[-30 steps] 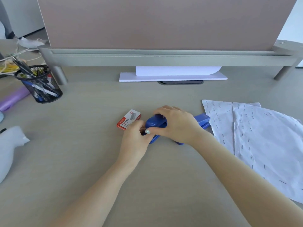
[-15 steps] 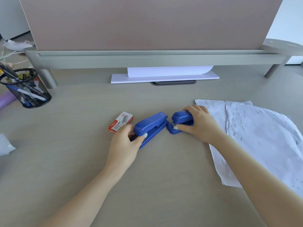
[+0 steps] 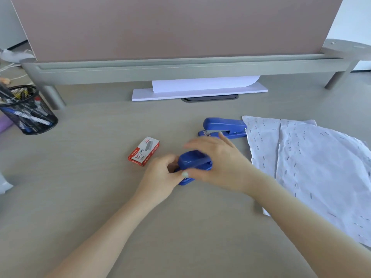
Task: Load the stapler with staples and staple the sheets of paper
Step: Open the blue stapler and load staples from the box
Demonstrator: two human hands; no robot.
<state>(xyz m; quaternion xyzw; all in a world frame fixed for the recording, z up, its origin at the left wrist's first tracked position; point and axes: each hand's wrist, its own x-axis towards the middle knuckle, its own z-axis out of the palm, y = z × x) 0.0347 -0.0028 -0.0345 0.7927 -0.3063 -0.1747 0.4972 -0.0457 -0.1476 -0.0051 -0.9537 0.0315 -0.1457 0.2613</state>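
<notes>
Two blue staplers are on the desk. The near stapler (image 3: 194,162) sits mid-desk between my hands. My left hand (image 3: 160,177) grips its near left end. My right hand (image 3: 218,163) lies over its right side, fingers spread and motion-blurred, thumb against its front. The second stapler (image 3: 224,127) lies behind my right hand, touching the edge of the white sheets of paper (image 3: 313,165), which carry several staples. A red and white staple box (image 3: 144,151) lies shut, just left of the near stapler.
A black mesh pen cup (image 3: 28,113) stands at the far left. A grey monitor riser (image 3: 180,67) spans the back, with a stack of white paper (image 3: 198,90) under it. A white object (image 3: 4,183) shows at the left edge.
My right hand let go of the second stapler near the sheets and came back left onto the near stapler. My left hand stayed on the near stapler.
</notes>
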